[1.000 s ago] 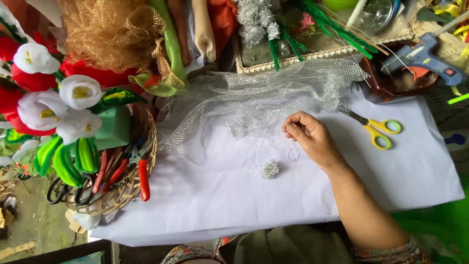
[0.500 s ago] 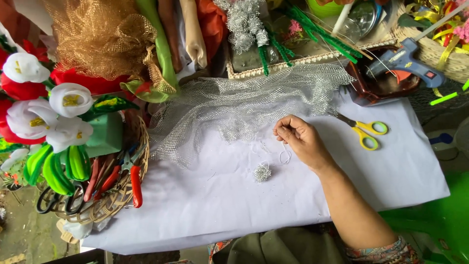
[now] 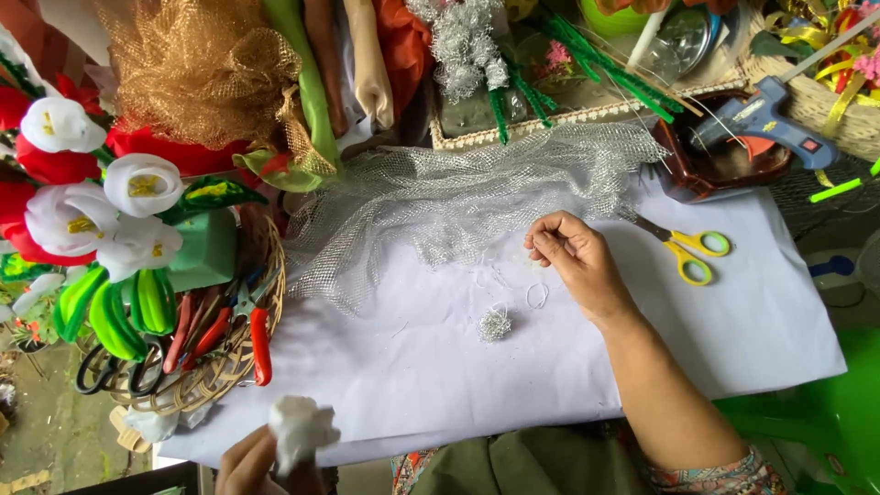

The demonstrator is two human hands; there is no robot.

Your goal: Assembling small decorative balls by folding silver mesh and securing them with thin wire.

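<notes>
Mesh [image 3: 458, 197] just beside right hand [image 3: 573, 261]; left hand [image 3: 252, 463] grips wad [image 3: 301, 429].

My left hand [image 3: 252, 463], out of sight in both earlier views, now shows at the bottom edge, its fingers [image 3: 240, 449] closed round a crumpled white wad of soft material [image 3: 301, 429]. My right hand [image 3: 573, 259] has drifted a little up the white paper sheet [image 3: 440, 367], away from the small ball of silver tinsel [image 3: 495, 323] and closer to the silver mesh netting [image 3: 458, 197], fingertips pinched together now.
</notes>
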